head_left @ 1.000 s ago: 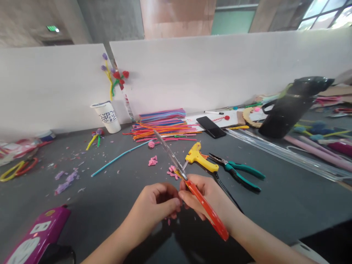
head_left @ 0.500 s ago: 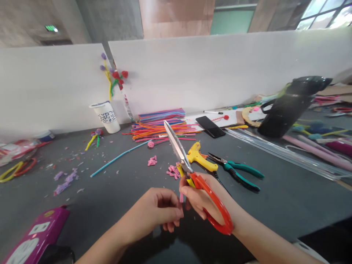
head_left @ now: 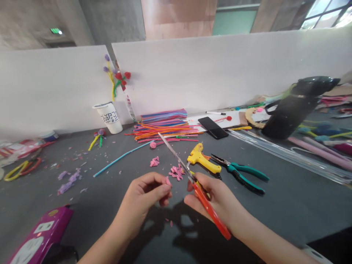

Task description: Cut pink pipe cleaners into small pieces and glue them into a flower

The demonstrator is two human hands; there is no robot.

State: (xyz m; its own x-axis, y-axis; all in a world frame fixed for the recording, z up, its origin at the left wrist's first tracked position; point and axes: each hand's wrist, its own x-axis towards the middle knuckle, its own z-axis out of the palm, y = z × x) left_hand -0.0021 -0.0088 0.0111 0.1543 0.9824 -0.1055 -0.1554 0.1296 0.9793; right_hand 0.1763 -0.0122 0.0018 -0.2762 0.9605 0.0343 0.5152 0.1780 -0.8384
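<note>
My right hand point(head_left: 217, 201) grips orange-handled scissors point(head_left: 205, 205); their closed blades slant up and left over the grey table point(head_left: 288, 198). My left hand point(head_left: 147, 198) is pinched on a small pink piece point(head_left: 167, 180) just left of the blades. Pink scraps point(head_left: 176, 172) lie on the table beyond the hands. A yellow glue gun point(head_left: 202, 159) and teal-handled pliers point(head_left: 242, 174) rest close behind my right hand.
A stack of coloured pipe cleaners point(head_left: 163, 124), a black phone point(head_left: 213, 127), a white cup point(head_left: 108, 117) and a blue pipe cleaner point(head_left: 121, 157) lie farther back. A black flask point(head_left: 295, 108) stands at right. A purple power strip point(head_left: 38, 234) sits front left. White partitions point(head_left: 220, 69) close the back.
The scissors tilted upright with the hands touching, then swung flat again. My hands have drawn apart, the left one moving left with the pink piece.
</note>
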